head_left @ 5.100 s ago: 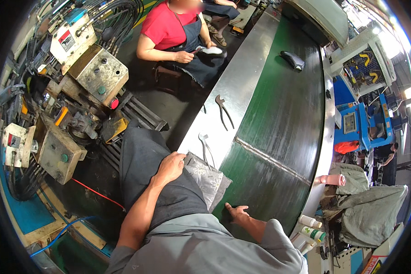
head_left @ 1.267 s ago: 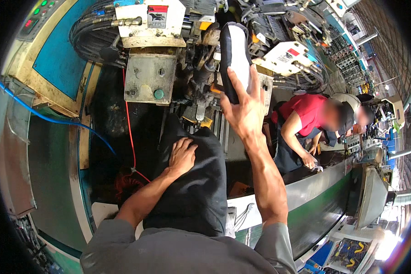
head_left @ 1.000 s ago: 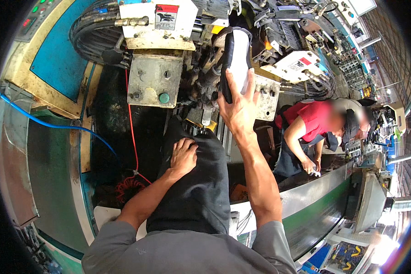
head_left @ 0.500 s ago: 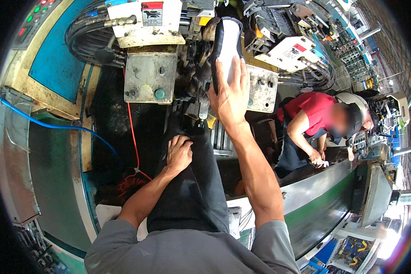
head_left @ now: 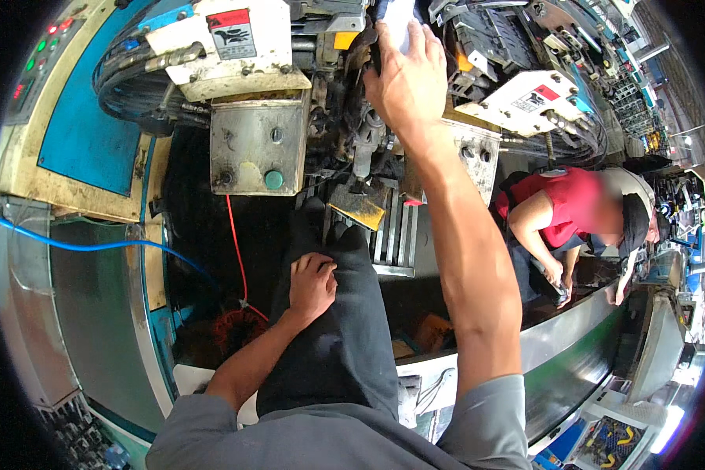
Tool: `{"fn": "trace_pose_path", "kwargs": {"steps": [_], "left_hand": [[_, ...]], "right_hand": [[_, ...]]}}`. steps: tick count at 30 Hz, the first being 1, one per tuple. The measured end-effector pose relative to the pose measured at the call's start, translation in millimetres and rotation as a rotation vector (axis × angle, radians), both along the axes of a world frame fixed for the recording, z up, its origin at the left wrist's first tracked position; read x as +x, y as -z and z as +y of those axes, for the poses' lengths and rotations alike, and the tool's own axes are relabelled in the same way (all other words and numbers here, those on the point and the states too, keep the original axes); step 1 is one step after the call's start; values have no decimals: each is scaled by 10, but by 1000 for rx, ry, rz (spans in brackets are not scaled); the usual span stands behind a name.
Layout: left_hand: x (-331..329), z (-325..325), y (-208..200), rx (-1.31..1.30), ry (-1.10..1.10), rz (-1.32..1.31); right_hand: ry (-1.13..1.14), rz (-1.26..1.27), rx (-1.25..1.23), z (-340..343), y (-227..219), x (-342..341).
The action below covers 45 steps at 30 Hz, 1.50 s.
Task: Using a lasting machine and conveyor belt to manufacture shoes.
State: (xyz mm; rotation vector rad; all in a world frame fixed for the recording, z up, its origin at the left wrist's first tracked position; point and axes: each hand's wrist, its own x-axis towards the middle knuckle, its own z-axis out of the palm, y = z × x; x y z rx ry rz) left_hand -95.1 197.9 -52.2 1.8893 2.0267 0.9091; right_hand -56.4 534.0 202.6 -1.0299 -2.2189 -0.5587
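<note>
One grimy metal machine [head_left: 368,145] across the far middle, crowded with clamps, pale plates and black hoses. At right, a long table [head_left: 560,333] with a bare metal edge and a green belt; at far left, a cream and blue cabinet [head_left: 94,117]. Beyond the table, a co-worker [head_left: 556,207] in a red top, bent over a small object. Near middle, a lap [head_left: 337,345] in dark cloth; farther off, a grey control box [head_left: 257,145]. At the far edge of view, by the machine, a shoe [head_left: 399,14], white bottom showing, partly cut off and partly covered by the right hand [head_left: 409,82]: fingers spread and touching the white face, impossible to tell whether gripping. Left hand [head_left: 313,286] palm down on the lap, fingers loosely bent around nothing visible. On the box, a round green button [head_left: 274,180].
</note>
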Motion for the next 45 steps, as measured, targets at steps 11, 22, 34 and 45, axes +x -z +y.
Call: {"fn": "trace_pose_path", "kwargs": {"steps": [11, 22, 34, 45], "left_hand": [[108, 154, 27, -10, 75, -14], [67, -108, -65, 38, 112, -215], [-2006, 575, -2190, 722, -260, 389], [-2729, 1412, -2110, 666, -624, 666]], "right_hand": [[-3, 131, 70, 69, -177, -120], [-253, 474, -386, -1340, 551, 757], [424, 148, -1292, -3257, 2300, 1832], [447, 77, -1193, -3039, 2421, 1732]]}}
